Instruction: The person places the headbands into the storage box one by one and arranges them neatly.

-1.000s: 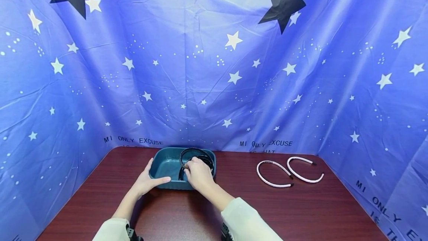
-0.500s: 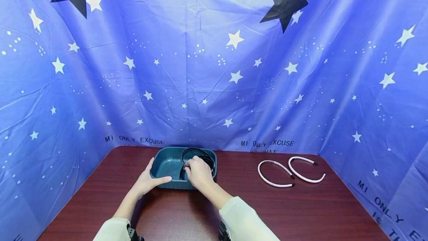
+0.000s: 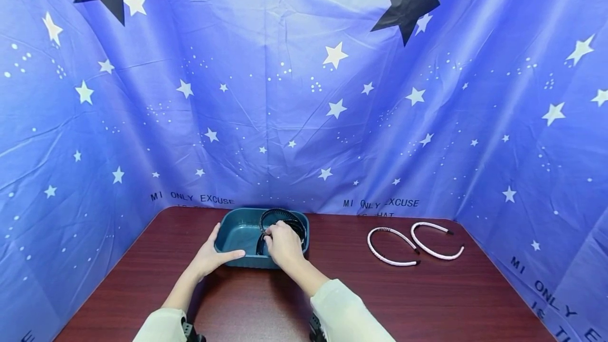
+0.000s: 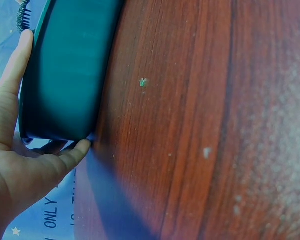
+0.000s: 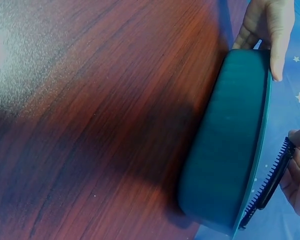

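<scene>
Bracing green bin (image 3: 254, 263) at its left end with left hand (image 3: 211, 254): thumb fairly straight on near rim, other fingers spread wide from thumb, against end wall. Pinching black headband (image 5: 275, 180) with right hand (image 3: 285, 247), over right half of bin; no gap between thumb and fingers beyond the band itself. In right wrist view: comb teeth along one edge of headband, lower end down behind bin rim. In head view: more dark band inside bin, partly behind the hand; can't tell how many. Bin upright on desk (image 3: 351, 302), near far edge, slightly left of centre. Well apart to the right: two white headbands (image 3: 396, 264), flat on desk, side by side, dark-tipped, gaps facing right; can't tell if touching. Behind: blue curtain (image 3: 285, 120), starred, lettered.
</scene>
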Tool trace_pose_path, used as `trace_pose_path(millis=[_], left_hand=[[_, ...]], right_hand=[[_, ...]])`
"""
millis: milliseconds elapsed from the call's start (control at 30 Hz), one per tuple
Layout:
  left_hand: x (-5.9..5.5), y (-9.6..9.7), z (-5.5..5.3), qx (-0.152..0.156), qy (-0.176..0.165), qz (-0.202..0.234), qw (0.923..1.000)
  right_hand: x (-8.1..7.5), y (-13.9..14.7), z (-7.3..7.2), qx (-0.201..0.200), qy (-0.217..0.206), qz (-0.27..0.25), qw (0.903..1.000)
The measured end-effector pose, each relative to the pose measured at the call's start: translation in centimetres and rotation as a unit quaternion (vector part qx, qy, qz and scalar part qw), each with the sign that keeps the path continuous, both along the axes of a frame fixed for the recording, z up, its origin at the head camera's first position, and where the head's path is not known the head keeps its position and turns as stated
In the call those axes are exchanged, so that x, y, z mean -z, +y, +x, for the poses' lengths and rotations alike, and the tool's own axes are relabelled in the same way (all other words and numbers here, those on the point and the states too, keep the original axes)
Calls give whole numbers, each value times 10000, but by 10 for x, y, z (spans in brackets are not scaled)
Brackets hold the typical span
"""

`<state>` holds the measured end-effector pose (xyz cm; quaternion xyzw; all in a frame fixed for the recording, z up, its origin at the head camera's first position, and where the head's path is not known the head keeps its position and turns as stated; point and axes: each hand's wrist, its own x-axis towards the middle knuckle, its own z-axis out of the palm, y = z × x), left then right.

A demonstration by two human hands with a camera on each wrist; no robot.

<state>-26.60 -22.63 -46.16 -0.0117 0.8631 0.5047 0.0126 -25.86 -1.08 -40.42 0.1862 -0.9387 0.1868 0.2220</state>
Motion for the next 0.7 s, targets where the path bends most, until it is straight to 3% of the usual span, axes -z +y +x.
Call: trace_pose_path(millis=[467,700], left_hand=[[-1,1,3,-49,215,-60,9997],[-1,0,2,-34,69,86,9999]], right_hand=[[13,-3,-4,457,125,-197,9987],[15,-9,-3,595,111,-190,9980]])
